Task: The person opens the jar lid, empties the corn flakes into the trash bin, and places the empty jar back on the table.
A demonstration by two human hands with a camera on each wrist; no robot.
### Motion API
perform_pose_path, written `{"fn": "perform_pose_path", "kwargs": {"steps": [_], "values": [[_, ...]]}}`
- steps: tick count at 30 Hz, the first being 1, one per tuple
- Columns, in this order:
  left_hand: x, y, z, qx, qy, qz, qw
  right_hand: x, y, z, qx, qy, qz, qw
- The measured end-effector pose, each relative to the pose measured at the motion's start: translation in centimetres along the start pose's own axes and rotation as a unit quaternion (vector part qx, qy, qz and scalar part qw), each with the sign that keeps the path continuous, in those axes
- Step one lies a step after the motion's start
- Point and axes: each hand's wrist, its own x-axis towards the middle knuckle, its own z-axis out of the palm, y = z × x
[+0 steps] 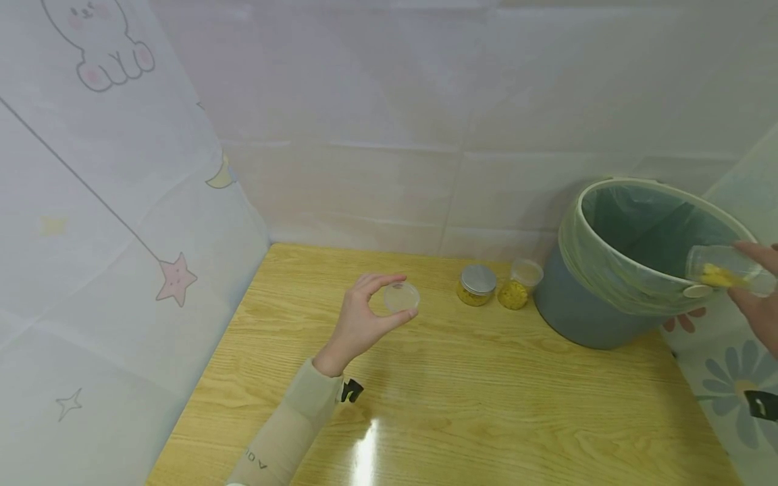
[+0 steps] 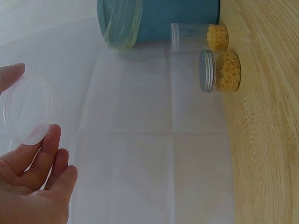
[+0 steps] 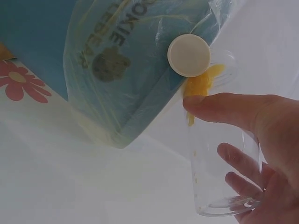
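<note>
My left hand (image 1: 358, 317) pinches a clear round lid (image 1: 402, 298) between thumb and fingers, above the table. At the far right, my right hand (image 1: 760, 310) grips a clear plastic jar (image 3: 205, 163), which is tipped over at the rim of the lined trash bin (image 1: 568, 307). Yellow pieces (image 3: 201, 86) are gathered toward the jar's mouth end, and a few crumbs cling to its wall. In the right wrist view the thumb lies along the jar, with other fingers seen behind it. The bin's inside is partly hidden by its rim.
A silver-lidded jar (image 1: 477, 280) and a taller clear jar (image 1: 514, 291), both holding yellow pieces, stand at the back of the wooden table (image 1: 462, 391), left of the bin. Patterned cloth walls (image 1: 365, 189) enclose the back and sides.
</note>
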Motion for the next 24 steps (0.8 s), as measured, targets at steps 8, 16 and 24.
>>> {"fn": "perform_pose_path", "kwargs": {"steps": [8, 16, 24], "values": [[0.0, -0.1, 0.0, -0.003, 0.003, -0.001, 1.0, 1.0, -0.6, -0.5, -0.043, -0.071, 0.012, 0.9965], [-0.1, -0.1, 0.0, -0.001, 0.002, -0.006, 1.0, 1.3, -1.1, -0.5, -0.03, -0.076, 0.0, 0.9967], [-0.1, -0.1, 0.0, -0.001, 0.004, -0.005, 1.0, 1.6, -1.0, -0.4, -0.038, -0.08, -0.009, 0.996]]}}
